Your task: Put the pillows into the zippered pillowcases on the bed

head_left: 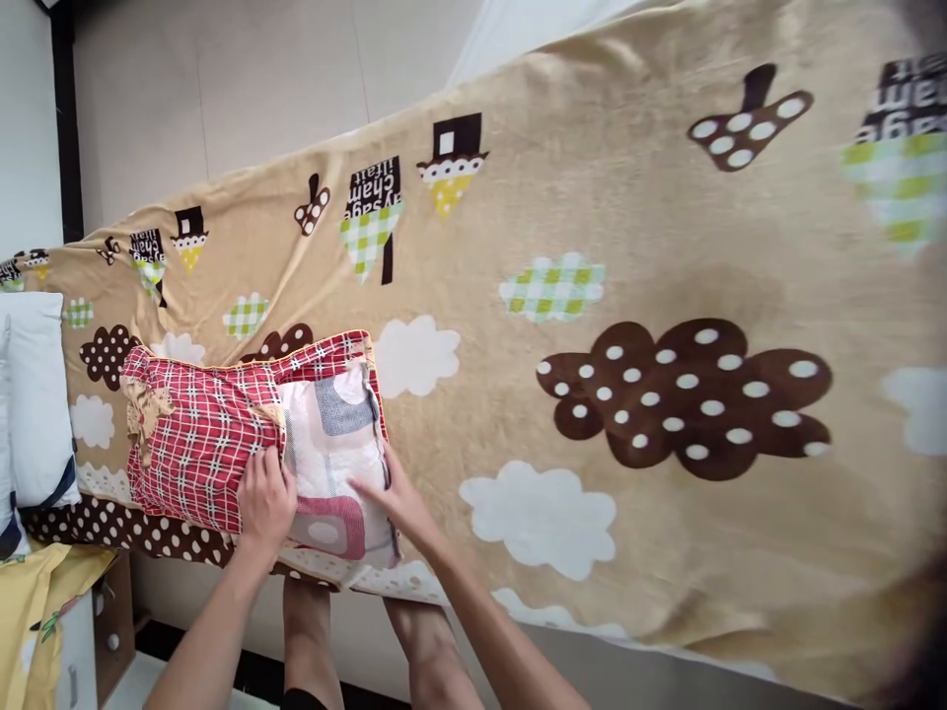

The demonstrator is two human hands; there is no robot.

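A red plaid pillowcase (199, 424) with a tan ruffle at its left end lies on the bed. It partly covers a pillow (326, 463) with a pale, patterned cover, whose right part shows in the opening. My left hand (266, 495) is closed, its curled fingers on the pillowcase's edge where the pale fabric begins. At the pillow's right end is my right hand (396, 498), thumb stretched over the pale fabric and the other fingers around the edge, partly hidden. A red plaid strip of the case runs along the top and right side of the pillow.
The bed bears a tan blanket (473, 414) printed with clouds and mushrooms. White pillows (40, 399) stand at its left end. A cabinet (78, 651) draped with yellow cloth (36, 602) is at lower left. My legs (307, 631) are close to the bed's near edge.
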